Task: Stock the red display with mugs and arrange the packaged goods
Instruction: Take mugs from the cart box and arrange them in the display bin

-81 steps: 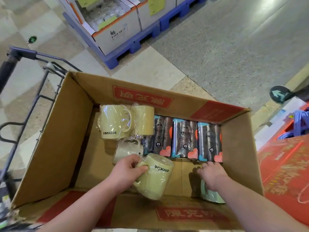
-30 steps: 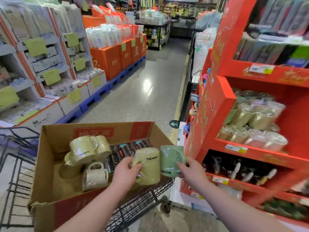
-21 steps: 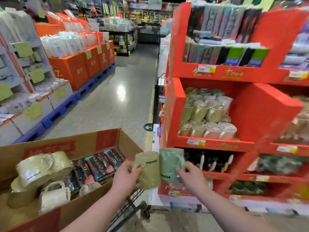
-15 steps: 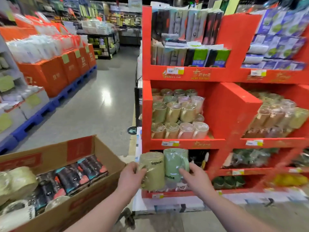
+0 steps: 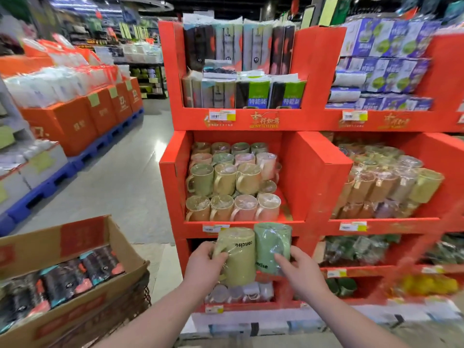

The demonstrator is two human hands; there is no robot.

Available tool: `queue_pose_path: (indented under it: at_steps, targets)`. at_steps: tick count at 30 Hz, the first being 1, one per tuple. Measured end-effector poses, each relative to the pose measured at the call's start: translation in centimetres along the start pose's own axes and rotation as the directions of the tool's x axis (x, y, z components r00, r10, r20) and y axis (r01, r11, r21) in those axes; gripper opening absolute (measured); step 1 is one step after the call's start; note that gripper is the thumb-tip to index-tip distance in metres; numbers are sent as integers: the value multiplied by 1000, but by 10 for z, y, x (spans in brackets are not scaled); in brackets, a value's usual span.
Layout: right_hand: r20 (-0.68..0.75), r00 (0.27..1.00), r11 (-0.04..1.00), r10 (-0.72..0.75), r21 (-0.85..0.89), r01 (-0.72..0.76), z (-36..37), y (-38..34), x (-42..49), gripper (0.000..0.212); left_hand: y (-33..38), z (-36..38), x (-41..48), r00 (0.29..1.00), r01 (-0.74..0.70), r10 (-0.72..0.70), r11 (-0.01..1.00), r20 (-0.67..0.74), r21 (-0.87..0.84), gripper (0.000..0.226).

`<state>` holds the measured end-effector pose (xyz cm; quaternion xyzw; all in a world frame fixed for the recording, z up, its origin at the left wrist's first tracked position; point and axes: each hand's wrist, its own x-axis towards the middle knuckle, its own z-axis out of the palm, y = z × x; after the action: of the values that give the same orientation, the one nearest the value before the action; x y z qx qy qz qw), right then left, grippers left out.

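Note:
My left hand [image 5: 204, 262] grips a plastic-wrapped yellow-green mug [image 5: 238, 257] marked "concise". Beside it, my right hand [image 5: 298, 271] grips a wrapped pale green mug [image 5: 271, 244]. Both mugs are held side by side in front of the red display [image 5: 296, 121], just below its mug shelf [image 5: 241, 223]. That shelf holds several wrapped mugs [image 5: 231, 184] stacked in two layers. Dark packaged goods [image 5: 238, 69] stand on the shelf above.
A cardboard box [image 5: 82, 247] on a cart at lower left holds dark packs [image 5: 65, 280]. A second red bay [image 5: 386, 179] at right holds more wrapped mugs. Orange cartons [image 5: 82, 119] on blue pallets line the aisle at left, with open floor [image 5: 120, 179] between.
I lifted both mugs out of the cardboard box and turned right to face the red display. The mugs now sit higher and nearer the mug shelf.

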<state>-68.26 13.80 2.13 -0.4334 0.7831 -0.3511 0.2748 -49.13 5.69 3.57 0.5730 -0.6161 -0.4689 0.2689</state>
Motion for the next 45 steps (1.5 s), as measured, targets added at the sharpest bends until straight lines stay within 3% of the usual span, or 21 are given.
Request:
queue_pose_path:
  at_steps: [11, 17, 23, 28, 34, 45]
  targets:
    - [0, 1000, 999, 29, 24, -29, -4, 11, 51, 32, 21, 22, 47, 1000, -3, 3, 1000, -7, 0, 10]
    - [-63, 997, 999, 44, 16, -43, -18, 5, 94, 11, 41, 36, 97, 995, -64, 63, 998, 75, 19, 4]
    - [-147, 989, 996, 30, 87, -17, -9, -21, 149, 7, 56, 21, 156, 992, -81, 79, 997, 95, 14, 12]
    - [-210, 976, 996, 59, 83, -42, 3, -29, 194, 5, 56, 2, 198, 994, -97, 99, 995, 54, -39, 4]
    - [-265, 955, 991, 130, -3, -136, 1, -22, 236, 27, 50, -1, 223, 998, -65, 66, 997, -1, -48, 6]
    - [-198, 975, 970, 98, -202, -138, 0, -12, 311, 30, 59, 0, 242, 984, -15, 2, 998, -179, -68, 10]
